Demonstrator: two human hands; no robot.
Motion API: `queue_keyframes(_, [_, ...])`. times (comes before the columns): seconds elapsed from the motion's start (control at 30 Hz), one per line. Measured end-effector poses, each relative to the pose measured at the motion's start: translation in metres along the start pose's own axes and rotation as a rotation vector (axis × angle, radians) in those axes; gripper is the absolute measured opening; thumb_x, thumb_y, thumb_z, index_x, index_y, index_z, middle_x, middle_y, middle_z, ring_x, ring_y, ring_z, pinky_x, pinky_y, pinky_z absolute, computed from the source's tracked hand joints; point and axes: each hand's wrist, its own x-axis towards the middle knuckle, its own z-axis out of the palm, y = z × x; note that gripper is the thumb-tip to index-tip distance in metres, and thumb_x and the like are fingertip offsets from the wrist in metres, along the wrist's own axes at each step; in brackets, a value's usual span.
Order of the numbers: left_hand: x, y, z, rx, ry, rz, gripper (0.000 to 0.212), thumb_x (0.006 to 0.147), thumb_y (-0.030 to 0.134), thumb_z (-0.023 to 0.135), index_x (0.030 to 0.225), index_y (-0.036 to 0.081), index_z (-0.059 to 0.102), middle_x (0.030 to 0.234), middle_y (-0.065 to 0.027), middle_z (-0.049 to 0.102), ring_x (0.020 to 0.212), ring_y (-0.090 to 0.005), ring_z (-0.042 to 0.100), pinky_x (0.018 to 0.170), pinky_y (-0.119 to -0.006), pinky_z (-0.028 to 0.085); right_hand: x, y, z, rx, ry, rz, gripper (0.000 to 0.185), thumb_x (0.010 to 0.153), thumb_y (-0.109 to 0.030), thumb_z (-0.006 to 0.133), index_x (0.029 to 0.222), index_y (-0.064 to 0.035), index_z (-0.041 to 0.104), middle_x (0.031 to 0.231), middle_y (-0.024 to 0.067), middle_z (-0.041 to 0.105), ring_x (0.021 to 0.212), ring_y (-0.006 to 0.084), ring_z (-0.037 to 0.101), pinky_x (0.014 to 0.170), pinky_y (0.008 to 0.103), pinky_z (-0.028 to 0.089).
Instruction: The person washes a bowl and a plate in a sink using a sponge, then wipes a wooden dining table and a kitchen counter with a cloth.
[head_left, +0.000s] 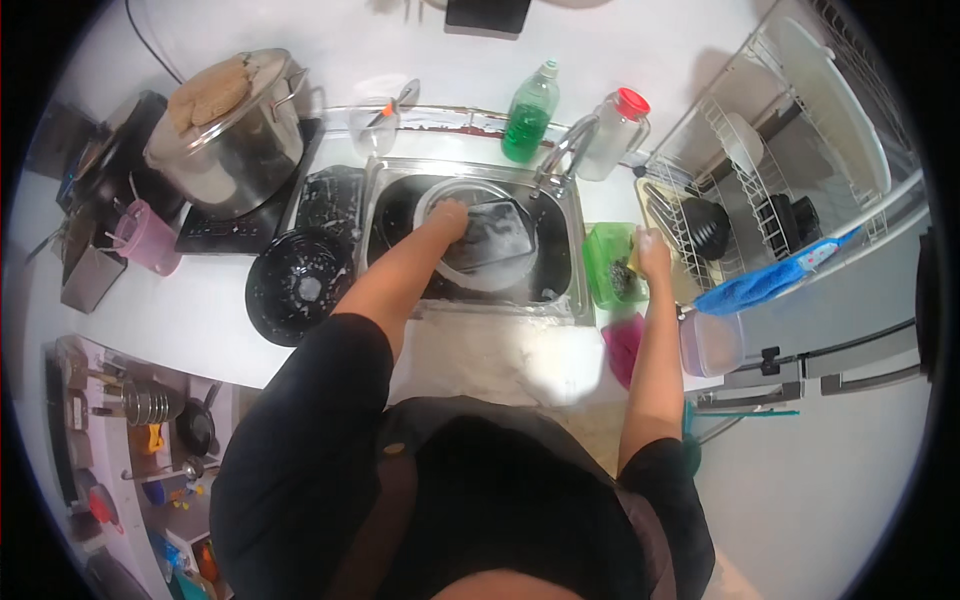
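Note:
My left hand (448, 217) is over the sink, its fingers curled at the left side of a dark-edged rectangular tray (495, 234). The tray rests tilted inside a round basin (487, 281) with whitish, soapy water. Around the basin is the stainless steel sink (581, 277). To the right, my right hand (652, 251) grips a yellow sponge (635, 261), partly hidden by the fingers. It hovers at the right side of a green plastic container (600, 262), where a grey wire scourer (621, 277) lies.
Soapy black bowl (289, 289) sits left of the sink. Beyond it, a large steel pot (240, 165) stands on an induction cooker (225, 229). Behind the sink are a green soap bottle (529, 120), the faucet (566, 157) and a red-lidded pitcher (604, 146). A wire dish rack (739, 172) borders the right.

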Motion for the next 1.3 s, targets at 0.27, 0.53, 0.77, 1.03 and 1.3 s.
queue_keyframes(0.27, [0.022,-0.036,0.008,0.035,-0.102,0.006,0.032,0.089,0.028,0.047,0.104,0.001,0.058,0.105,-0.0196,0.060,0.099,-0.0334,0.058,0.082,-0.042,0.047,-0.006,-0.004,0.034,-0.182,-0.352,-0.500,0.049,0.081,-0.026,0.055,0.125,-0.0099,0.041,0.121,0.0233,0.048,0.116,0.0389,0.041,0.098,0.0477,0.026])
queue_keyframes(0.53, [-0.016,-0.002,-0.082,-0.158,0.073,0.072,0.030,0.086,0.029,0.053,0.102,0.003,0.053,0.095,-0.0236,0.059,0.092,-0.0387,0.057,0.077,-0.046,0.044,0.018,-0.019,0.032,-0.458,-0.207,-0.331,0.022,0.081,-0.016,0.051,0.101,-0.0075,0.055,0.097,0.0195,0.060,0.095,0.0392,0.055,0.083,0.0470,0.043])
queue_keyframes(0.77, [-0.061,0.004,-0.107,-0.158,0.454,0.140,0.021,0.089,0.022,0.047,0.102,0.006,0.048,0.085,-0.0218,0.060,0.085,-0.0388,0.058,0.071,-0.046,0.044,-0.047,-0.152,0.031,0.100,-0.084,-0.345,0.023,0.091,-0.024,0.041,0.091,-0.0046,0.054,0.089,0.0214,0.061,0.083,0.0331,0.061,0.070,0.0430,0.046])
queue_keyframes(1.03, [-0.096,-0.005,-0.026,-1.789,-0.029,-0.097,0.036,0.095,0.037,0.036,0.116,0.010,0.048,0.110,-0.0041,0.057,0.091,-0.0173,0.057,0.077,-0.034,0.047,-0.103,-0.223,0.174,0.494,0.059,-0.973,0.014,0.076,-0.012,0.054,0.087,-0.0045,0.050,0.092,0.0200,0.048,0.086,0.0371,0.047,0.072,0.0442,0.040])
queue_keyframes(1.3, [-0.112,-0.021,0.003,-1.667,0.097,-0.228,0.045,0.094,0.043,0.038,0.118,0.007,0.049,0.070,0.0007,0.047,0.058,-0.0094,0.036,0.049,-0.024,0.031,-0.097,-0.236,0.162,0.505,-0.012,-1.049,0.014,0.075,-0.006,0.052,0.089,-0.0045,0.053,0.088,0.0169,0.054,0.083,0.0387,0.049,0.070,0.0449,0.043])
